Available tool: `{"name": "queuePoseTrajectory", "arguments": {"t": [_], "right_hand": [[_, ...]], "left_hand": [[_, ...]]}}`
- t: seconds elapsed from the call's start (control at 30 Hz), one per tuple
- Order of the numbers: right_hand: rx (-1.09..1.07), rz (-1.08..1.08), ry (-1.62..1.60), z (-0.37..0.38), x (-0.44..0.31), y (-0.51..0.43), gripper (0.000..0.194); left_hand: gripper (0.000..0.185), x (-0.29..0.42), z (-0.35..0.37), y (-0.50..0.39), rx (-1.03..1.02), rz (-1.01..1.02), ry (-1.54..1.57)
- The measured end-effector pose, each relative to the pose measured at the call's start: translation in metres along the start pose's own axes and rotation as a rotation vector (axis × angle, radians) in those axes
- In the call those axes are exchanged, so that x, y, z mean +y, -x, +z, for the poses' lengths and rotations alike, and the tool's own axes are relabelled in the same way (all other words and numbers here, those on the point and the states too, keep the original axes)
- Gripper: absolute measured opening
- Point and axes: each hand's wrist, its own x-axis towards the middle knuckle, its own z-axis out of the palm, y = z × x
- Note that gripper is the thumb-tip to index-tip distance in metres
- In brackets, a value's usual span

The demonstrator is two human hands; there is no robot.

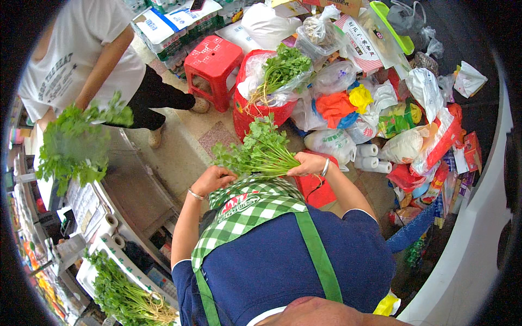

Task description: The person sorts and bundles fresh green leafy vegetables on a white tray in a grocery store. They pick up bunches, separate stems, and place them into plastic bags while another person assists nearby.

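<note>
My right hand (312,164) grips a bunch of leafy green herbs, likely coriander (263,153), by its stems over my lap. The leaves point away and to the left. At the bunch's left side is my left hand (216,180), fingers curled; whether it pinches a leaf or stem is hidden. Both wrists wear a bangle. Beneath the bunch lies my green-and-white checked apron (244,208), which bears printing. Just beyond, a red plastic bag (265,116) stands with a clear liner, and more of the herb (285,67) with roots rests on top.
A person in a white shirt (89,53) stands at left, holding leafy greens (73,142). Rooted greens (126,289) lie in a white tray (87,281). A red stool (214,61), plastic-wrapped drink packs (175,36), paper rolls (369,157) and piled plastic bags (332,142) surround me.
</note>
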Motion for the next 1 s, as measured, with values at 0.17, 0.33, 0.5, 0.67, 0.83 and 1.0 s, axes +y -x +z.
{"name": "queuePoseTrajectory", "arguments": {"t": [0.17,0.33,0.5,0.67,0.83,1.0], "right_hand": [[-0.004,-0.02,-0.054,-0.015,0.007,0.001,0.018],[-0.031,-0.065,-0.108,-0.027,0.012,-0.005,0.018],[0.011,-0.136,-0.288,-0.022,0.014,-0.018,0.014],[0.095,-0.193,-0.369,-0.015,-0.006,-0.016,0.013],[0.132,-0.202,-0.376,-0.017,-0.013,-0.016,0.012],[0.172,-0.273,-0.461,-0.029,-0.027,0.0,0.012]], "left_hand": [[0.017,0.02,0.002,-0.006,0.073,0.026,-0.076],[0.016,0.026,0.004,-0.02,0.337,0.134,-0.289],[0.016,0.021,0.012,-0.051,0.75,0.05,-0.209],[0.017,0.018,0.015,-0.073,0.946,-0.053,-0.123],[0.015,0.026,0.007,-0.084,1.106,-0.042,-0.11],[0.013,0.008,-0.027,-0.065,1.136,-0.082,0.206]]}}
